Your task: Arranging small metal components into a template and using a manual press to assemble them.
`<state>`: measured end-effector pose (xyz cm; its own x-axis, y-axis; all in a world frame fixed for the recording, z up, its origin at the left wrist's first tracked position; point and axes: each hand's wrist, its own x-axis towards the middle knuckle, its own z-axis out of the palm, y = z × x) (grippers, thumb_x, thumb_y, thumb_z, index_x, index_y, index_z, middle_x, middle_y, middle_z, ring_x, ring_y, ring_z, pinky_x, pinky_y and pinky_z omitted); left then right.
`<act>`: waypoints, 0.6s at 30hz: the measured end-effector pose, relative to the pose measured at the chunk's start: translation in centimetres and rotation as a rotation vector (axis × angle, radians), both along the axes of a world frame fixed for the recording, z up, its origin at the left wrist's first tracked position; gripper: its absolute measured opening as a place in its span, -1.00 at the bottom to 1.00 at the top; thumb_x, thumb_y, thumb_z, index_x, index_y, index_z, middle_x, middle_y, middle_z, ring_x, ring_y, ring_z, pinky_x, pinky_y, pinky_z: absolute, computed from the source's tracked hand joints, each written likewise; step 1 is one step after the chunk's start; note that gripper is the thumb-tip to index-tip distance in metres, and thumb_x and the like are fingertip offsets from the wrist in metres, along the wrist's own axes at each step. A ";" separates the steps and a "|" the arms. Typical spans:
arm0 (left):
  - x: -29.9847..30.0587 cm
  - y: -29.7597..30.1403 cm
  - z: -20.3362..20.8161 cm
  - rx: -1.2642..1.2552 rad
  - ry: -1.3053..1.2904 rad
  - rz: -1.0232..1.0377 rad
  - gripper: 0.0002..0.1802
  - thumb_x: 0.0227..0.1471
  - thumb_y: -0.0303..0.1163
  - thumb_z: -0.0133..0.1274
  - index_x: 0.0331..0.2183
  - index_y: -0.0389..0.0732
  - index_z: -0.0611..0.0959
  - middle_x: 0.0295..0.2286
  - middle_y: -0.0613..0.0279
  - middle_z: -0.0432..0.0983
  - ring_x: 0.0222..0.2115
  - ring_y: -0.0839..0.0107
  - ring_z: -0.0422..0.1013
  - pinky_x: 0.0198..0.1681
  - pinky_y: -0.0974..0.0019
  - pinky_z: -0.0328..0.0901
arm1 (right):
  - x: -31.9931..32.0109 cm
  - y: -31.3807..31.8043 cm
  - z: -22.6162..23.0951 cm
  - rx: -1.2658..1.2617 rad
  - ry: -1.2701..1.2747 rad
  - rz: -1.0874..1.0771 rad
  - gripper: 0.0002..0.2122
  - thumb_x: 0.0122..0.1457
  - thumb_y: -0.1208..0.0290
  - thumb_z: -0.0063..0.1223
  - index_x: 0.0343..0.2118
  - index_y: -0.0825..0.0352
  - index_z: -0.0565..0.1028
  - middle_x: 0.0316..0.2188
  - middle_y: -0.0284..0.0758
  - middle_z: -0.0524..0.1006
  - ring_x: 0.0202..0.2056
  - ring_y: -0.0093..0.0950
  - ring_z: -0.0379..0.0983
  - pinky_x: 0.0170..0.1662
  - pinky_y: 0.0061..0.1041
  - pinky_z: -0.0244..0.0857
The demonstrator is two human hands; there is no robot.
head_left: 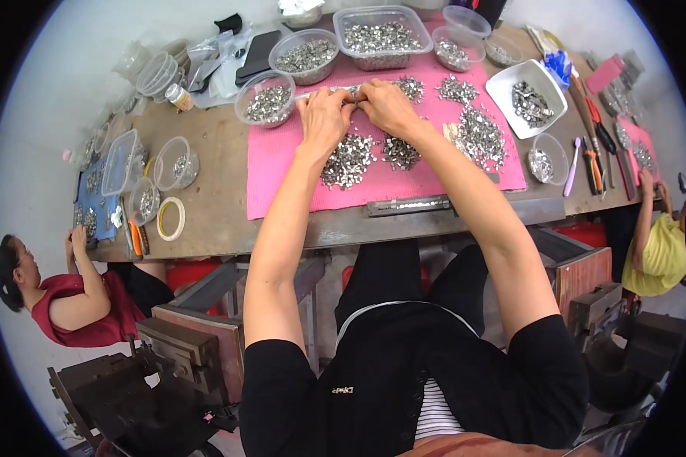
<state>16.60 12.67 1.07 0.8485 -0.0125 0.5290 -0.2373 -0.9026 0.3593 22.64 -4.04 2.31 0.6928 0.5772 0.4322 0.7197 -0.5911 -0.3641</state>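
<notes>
Both my arms reach out over a pink mat (276, 179). My left hand (326, 114) and my right hand (387, 107) meet near its far side, fingers bent and pressed together. What they pinch is small, silvery and mostly hidden by the fingers. Just beneath my hands lie two piles of small shiny metal pieces, a larger pile (348, 161) and a smaller pile (400, 154). To the right spreads a wide heap of metal pieces (480, 141). Close to my left hand stands a round clear tub (267, 100) of similar pieces.
Along the back stand another round tub (306, 57) and a rectangular container (381, 36). A white square bowl (527, 99) and several hand tools lie right. Left are a tape roll (171, 218) and clear tubs. A metal bar (409, 206) edges the mat. People sit at both sides.
</notes>
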 end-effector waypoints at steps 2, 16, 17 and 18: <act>-0.1 0.3 -0.1 -0.020 -0.012 -0.010 -0.82 0.00 -0.29 0.26 -0.28 -0.04 0.73 -0.38 0.21 0.53 -0.22 0.18 0.46 -0.06 0.06 0.11 | 0.1 0.0 0.0 0.028 0.045 0.017 -0.83 0.11 0.42 0.10 -0.28 0.33 0.63 -0.34 -0.08 0.57 -0.22 -0.06 0.52 -0.10 -0.13 0.40; -9.9 -4.4 4.5 -0.226 0.186 -0.407 -0.92 0.03 -0.44 0.21 -0.38 -0.23 0.68 -0.45 0.20 0.60 -0.44 0.23 0.49 -0.21 0.19 0.32 | -8.9 -11.3 5.3 0.014 0.494 0.154 -0.84 0.11 0.41 0.25 -0.34 0.42 0.62 -0.49 -0.20 0.63 -0.47 -0.43 0.55 -0.36 -0.42 0.39; -10.4 -5.0 3.7 -0.171 0.178 -0.398 -0.92 0.03 -0.43 0.22 -0.38 -0.21 0.68 -0.45 0.22 0.58 -0.42 0.26 0.48 -0.14 0.19 0.27 | -9.6 -12.0 4.9 -0.011 0.491 0.145 -0.84 0.11 0.41 0.26 -0.34 0.42 0.62 -0.49 -0.21 0.63 -0.47 -0.44 0.54 -0.36 -0.42 0.39; -10.7 -5.3 3.0 -0.111 0.163 -0.387 -0.92 0.02 -0.42 0.24 -0.37 -0.18 0.69 -0.44 0.24 0.57 -0.39 0.29 0.47 -0.08 0.18 0.22 | -9.9 -12.2 4.2 -0.029 0.444 0.129 -0.84 0.11 0.44 0.26 -0.32 0.42 0.61 -0.53 -0.24 0.61 -0.49 -0.44 0.52 -0.36 -0.43 0.39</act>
